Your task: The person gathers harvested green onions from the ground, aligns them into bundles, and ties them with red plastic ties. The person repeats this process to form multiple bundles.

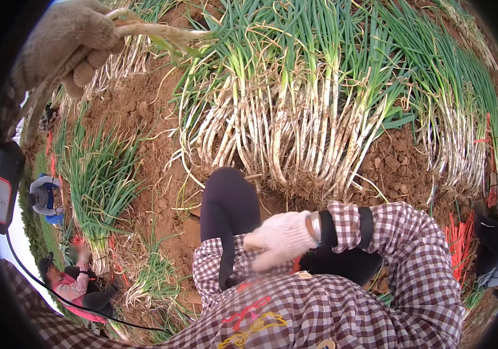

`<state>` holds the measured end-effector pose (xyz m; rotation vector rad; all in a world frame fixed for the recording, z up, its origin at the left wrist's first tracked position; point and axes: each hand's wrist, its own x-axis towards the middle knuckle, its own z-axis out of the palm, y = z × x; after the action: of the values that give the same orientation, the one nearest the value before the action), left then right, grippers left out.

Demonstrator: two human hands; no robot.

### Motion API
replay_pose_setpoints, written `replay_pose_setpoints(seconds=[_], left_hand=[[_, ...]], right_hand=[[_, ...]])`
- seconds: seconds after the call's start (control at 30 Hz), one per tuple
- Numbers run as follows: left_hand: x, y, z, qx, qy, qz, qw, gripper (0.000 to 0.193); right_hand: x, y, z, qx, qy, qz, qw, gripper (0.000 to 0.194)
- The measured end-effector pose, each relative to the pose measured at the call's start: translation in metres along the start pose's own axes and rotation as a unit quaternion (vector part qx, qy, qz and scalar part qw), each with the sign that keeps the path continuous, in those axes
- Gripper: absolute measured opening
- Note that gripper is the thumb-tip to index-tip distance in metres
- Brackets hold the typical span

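My left hand (pixel 72 48), in a soiled knit glove, is raised at the upper left, closed around green onion stalks (pixel 157 30) whose pale part points right. My right hand (pixel 279 240), in a whitish knit glove, hovers over my lap; its thumb stands apart and nothing shows in it, though the palm is hidden. Beyond my knee a wide row of green onions (pixel 284 118) lies on the soil, their white stems and muddy roots towards me and green leaves away.
More green onions lie at the right (pixel 454 144) and in a bundle at the left (pixel 98 187). Red ties (pixel 458 244) lie at the lower right. One person (pixel 79 288) sits at the lower left, another (pixel 46 198) bends farther off, and a partly seen person (pixel 495 248) is at the right edge.
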<state>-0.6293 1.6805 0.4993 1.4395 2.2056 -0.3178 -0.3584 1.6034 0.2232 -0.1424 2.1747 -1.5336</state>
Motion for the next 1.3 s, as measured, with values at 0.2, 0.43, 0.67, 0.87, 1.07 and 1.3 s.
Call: replay_pose_setpoints(seconds=[0.2, 0.43, 0.67, 0.87, 1.07, 1.3], left_hand=[[0.041, 0.064, -0.013, 0.028, 0.058, 0.169, 0.984, 0.028], [0.161, 0.176, 0.104, -0.157, -0.053, 0.321, 0.932, 0.025], [0.211, 0.172, 0.289, -0.484, -0.174, 0.176, 0.84, 0.023], [0.183, 0.067, 0.377, -0.65, -0.056, 0.025, 0.758, 0.017], [0.167, 0.046, 0.396, -0.713, -0.069, -0.011, 0.698, 0.018], [0.16, 0.079, 0.395, -0.701, -0.116, -0.006, 0.703, 0.023]], right_hand=[[-0.205, 0.035, -0.027, 0.107, 0.295, 0.216, 0.925, 0.056], [-0.376, -0.103, -0.021, 0.086, 0.296, 0.536, 0.786, 0.056], [-0.392, -0.01, -0.121, 0.015, 0.669, 0.336, 0.663, 0.057], [-0.228, 0.242, -0.04, 0.409, 0.533, 0.366, 0.644, 0.07], [-0.152, 0.299, 0.019, 0.341, 0.551, 0.333, 0.685, 0.062], [-0.127, 0.276, 0.034, 0.237, 0.626, 0.332, 0.665, 0.055]])
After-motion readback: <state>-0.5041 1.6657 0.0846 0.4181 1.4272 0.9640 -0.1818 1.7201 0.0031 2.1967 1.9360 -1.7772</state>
